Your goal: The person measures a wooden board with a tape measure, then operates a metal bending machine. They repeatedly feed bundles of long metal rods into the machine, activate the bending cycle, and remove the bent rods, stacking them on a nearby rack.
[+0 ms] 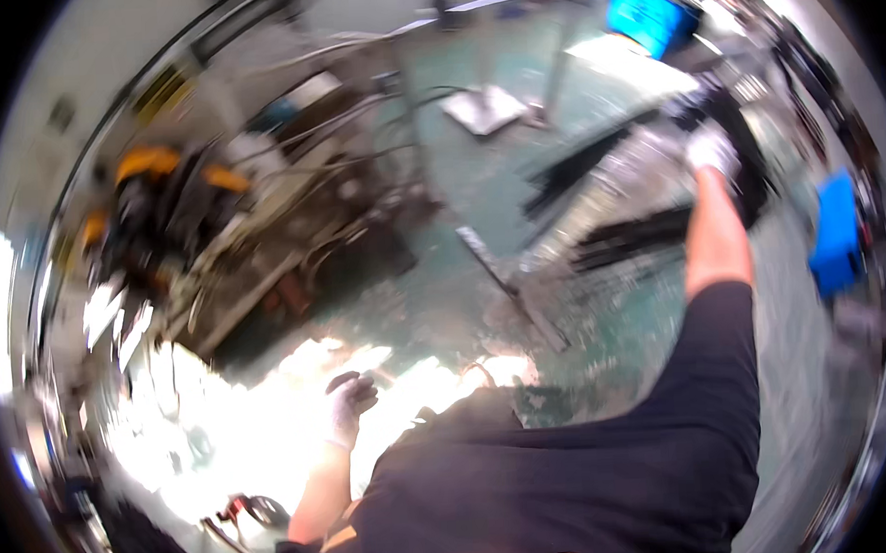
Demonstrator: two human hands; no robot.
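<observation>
My right arm stretches far forward to the right. At its end, my right hand (712, 150) in a pale glove is at the far end of a bundle wrapped in clear plastic (623, 177). Something dark (690, 108) is just beyond its fingers, which motion blur smears, so I cannot tell whether they grip it. Long black strips (651, 231) lie on both sides of the plastic. My left hand (349, 404), in a pale glove with dark fingertips, hangs low by my body over sunlit floor. Its fingers are loosely bent and apart, with nothing visible in them.
A worn metal machine or bench (280, 230) stands at the left, with black-and-orange equipment (158, 196) beside it. A metal bar (512, 288) crosses the green floor ahead. Blue bins (645, 14) stand far right, and another blue box (836, 236) is at the right side.
</observation>
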